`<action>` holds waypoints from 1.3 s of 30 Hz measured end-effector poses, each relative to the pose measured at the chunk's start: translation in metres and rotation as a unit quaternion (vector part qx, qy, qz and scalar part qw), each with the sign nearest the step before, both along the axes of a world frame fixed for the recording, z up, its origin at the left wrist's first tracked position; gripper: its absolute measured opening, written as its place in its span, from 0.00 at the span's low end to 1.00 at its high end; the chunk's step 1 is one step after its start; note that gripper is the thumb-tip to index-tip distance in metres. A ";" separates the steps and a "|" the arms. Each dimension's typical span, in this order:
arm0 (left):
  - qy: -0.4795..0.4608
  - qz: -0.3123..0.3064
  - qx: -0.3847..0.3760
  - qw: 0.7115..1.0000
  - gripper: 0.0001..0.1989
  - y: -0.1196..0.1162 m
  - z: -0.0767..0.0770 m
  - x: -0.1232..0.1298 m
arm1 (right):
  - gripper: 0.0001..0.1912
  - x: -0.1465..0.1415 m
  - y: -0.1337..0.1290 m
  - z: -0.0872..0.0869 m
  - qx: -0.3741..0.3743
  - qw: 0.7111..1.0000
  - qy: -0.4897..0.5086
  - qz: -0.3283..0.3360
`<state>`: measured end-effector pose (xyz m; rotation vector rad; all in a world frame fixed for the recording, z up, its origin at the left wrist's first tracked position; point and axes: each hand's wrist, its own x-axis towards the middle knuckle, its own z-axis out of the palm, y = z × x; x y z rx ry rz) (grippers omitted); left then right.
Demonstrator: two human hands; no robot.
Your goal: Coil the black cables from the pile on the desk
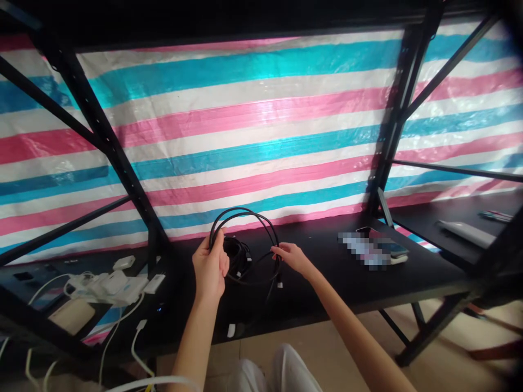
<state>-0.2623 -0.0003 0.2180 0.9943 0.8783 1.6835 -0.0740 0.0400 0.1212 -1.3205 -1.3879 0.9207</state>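
A black cable (245, 210) is wound into a loose loop held up between my hands above a black shelf. My left hand (211, 258) is closed around the loop's left side. At the right side, the fingers of my right hand (291, 256) pinch the cable. One metal-tipped plug (280, 285) dangles below my right hand. Behind the loop, a coiled bundle of black cables (235, 251) with light connector ends rests on the shelf. A small white piece (231, 330) lies near the shelf's front edge.
White chargers and a power strip (118, 286) with trailing white cords stand at the left. Phones (396, 250) lie at the right, partly blurred out. Black metal posts (386, 147) frame the shelf (327, 277), before a striped plastic sheet (261, 114).
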 end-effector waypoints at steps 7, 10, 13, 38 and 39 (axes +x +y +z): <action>-0.030 -0.135 -0.046 0.989 0.16 0.001 0.001 -0.017 | 0.17 -0.008 -0.007 -0.004 -0.018 0.996 0.075 0.046; -0.031 -0.217 -0.098 0.971 0.11 0.008 0.000 -0.032 | 0.16 0.000 -0.018 0.001 -0.013 0.994 0.064 0.082; -0.072 -0.281 -0.126 0.949 0.09 0.015 -0.003 -0.038 | 0.18 -0.001 -0.032 0.006 -0.026 0.976 0.165 0.143; 0.058 -0.035 -0.156 0.985 0.27 -0.008 -0.090 0.036 | 0.21 -0.009 -0.034 -0.001 -0.007 0.941 0.321 -0.108; 0.069 -0.035 -0.171 0.982 0.27 -0.003 -0.096 0.038 | 0.22 -0.008 -0.032 -0.009 -0.013 0.943 0.315 -0.105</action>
